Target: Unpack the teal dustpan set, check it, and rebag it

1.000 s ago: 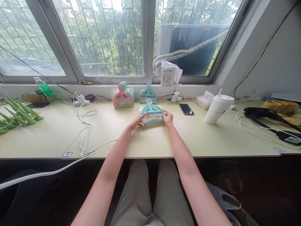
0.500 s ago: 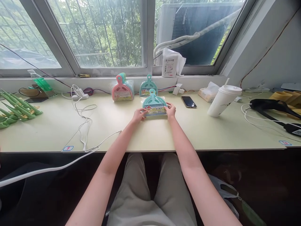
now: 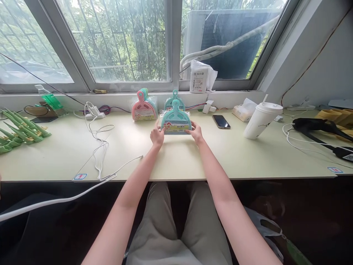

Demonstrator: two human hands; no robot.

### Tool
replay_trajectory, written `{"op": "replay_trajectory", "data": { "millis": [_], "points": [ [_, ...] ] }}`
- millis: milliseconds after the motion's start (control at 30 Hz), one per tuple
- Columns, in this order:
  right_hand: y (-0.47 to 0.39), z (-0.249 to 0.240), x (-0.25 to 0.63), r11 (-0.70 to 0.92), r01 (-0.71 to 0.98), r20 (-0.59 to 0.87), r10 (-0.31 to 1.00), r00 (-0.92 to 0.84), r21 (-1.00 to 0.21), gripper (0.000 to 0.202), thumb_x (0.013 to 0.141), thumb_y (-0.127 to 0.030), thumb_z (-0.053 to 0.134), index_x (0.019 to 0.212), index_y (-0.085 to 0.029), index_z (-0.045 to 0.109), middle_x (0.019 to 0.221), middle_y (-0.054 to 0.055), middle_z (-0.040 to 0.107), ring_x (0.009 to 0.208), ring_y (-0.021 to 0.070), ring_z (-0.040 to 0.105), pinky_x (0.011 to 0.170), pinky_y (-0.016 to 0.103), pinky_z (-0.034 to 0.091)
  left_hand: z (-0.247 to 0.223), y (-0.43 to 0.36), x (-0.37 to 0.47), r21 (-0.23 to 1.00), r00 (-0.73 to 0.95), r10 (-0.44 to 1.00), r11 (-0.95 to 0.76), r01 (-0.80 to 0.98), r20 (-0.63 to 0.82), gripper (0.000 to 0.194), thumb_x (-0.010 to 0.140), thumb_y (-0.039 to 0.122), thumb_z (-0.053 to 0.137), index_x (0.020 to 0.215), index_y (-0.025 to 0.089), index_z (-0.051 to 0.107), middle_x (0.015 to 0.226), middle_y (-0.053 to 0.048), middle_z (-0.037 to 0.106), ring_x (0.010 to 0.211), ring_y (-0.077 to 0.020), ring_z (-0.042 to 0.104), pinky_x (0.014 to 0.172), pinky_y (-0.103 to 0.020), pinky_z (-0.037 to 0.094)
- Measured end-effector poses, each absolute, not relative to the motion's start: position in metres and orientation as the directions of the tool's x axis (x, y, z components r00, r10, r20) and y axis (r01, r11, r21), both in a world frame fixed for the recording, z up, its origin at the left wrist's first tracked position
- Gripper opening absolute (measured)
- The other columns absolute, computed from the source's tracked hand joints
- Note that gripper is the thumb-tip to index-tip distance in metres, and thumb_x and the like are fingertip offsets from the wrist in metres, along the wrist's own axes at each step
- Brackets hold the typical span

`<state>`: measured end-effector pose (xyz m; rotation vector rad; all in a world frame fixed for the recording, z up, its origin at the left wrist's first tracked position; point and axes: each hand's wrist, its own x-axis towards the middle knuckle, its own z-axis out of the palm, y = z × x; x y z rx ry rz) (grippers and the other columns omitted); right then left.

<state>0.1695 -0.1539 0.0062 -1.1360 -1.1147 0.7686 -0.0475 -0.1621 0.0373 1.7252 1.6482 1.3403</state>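
Between my hands stands a teal toy-sized dustpan and brush set [image 3: 175, 119] in clear wrapping, with a printed label along its lower part. My left hand [image 3: 157, 135] is closed on its left lower corner. On the opposite corner, my right hand [image 3: 196, 132] pinches the wrapped set. Just behind it, a second teal dustpan set [image 3: 174, 96] leans by the wall, its lower part hidden. To the left stands a row of wrapped dustpan sets with a pink one [image 3: 142, 108] in front and teal ones behind.
Right of my hands lie a phone [image 3: 221, 122], a tissue pack [image 3: 245, 109] and a white lidded cup [image 3: 261, 119] with a straw. White cables [image 3: 102, 147] tangle on the left of the table [image 3: 129, 162]. Green folded pieces [image 3: 23, 130] lie far left; a black strap [image 3: 317, 134] lies right.
The held dustpan set has shifted slightly left and turned more upright, now overlapping the teal one behind. Both hands moved with it and keep their hold.
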Motion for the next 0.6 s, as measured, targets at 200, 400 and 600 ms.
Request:
{"op": "replay_trajectory", "data": {
  "millis": [200,400,600],
  "points": [
    [-0.133,0.001,0.174,0.264,0.185,0.32,0.835,0.448,-0.947,0.048,0.067,-0.018,0.058,0.115,-0.017,0.058,0.112,0.011,0.065,0.078,0.0158,0.067,0.07,0.03,0.055,0.024,-0.124,-0.046,0.752,-0.021,0.944,-0.249,0.611,0.33,0.019,0.082,0.025,0.064,0.101,0.026,0.067,0.104,-0.008,0.072,0.091,-0.0257,0.066,0.08,-0.032,0.044],
    [-0.075,-0.001,0.167,0.263,0.482,0.497,0.734,0.462,-0.836,0.034,0.073,-0.014,0.044,0.105,-0.021,0.054,0.093,0.005,0.064,0.076,0.0166,0.063,0.067,0.027,0.05,0.017,-0.054,-0.037,0.734,-0.032,0.938,-0.248,0.633,0.345,0.015,0.083,0.02,0.061,0.098,0.024,0.061,0.102,-0.011,0.07,0.097,-0.0281,0.064,0.082,-0.034,0.044],
    [-0.004,-0.01,0.17,0.149,0.709,0.592,0.679,0.434,-0.69,0.037,0.081,-0.014,0.036,0.113,-0.022,0.052,0.101,0.009,0.063,0.099,0.0228,0.059,0.079,0.035,0.051,0.005,0.025,-0.024,0.66,0.018,0.91,-0.313,0.682,0.413,0.023,0.09,0.018,0.049,0.112,0.021,0.056,0.106,-0.014,0.066,0.101,-0.0282,0.061,0.086,-0.037,0.044]
  ]
}}
